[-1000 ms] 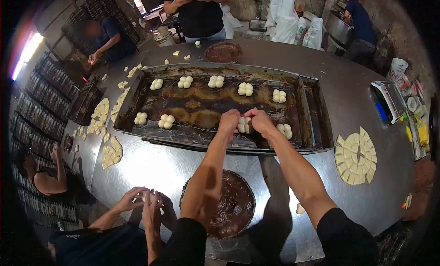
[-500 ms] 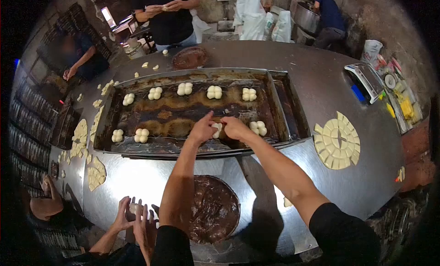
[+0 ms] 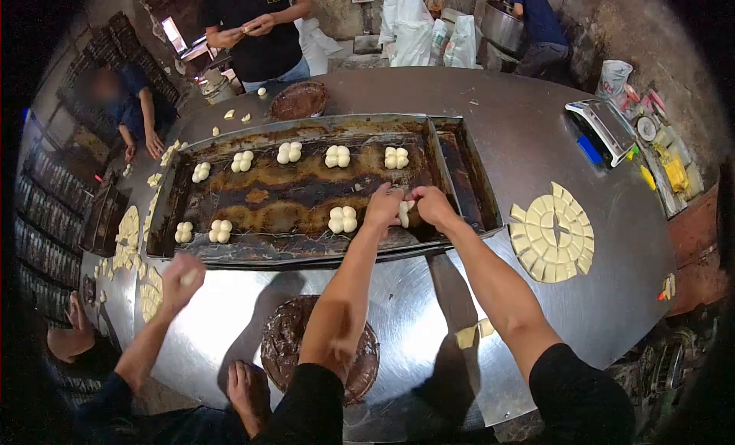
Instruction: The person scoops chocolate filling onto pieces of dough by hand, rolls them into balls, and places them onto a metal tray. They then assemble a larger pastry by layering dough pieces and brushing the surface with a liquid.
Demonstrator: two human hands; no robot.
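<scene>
- the left hand (image 3: 382, 206) and right hand (image 3: 431, 207) are close together, fingers at either side of a pale, rounded dough cluster (image 3: 405, 213); whether they grip it, i cannot tell.
- that cluster lies near the near right corner of the dark, oily metal tray (image 3: 264, 196).
- just left of it sits a pale four-lobed dough piece (image 3: 343, 220), near the tray's near edge.

Stained grey wall (image 3: 597, 31), white bags (image 3: 409, 35) (upright), racks (image 3: 46, 223) L side
</scene>
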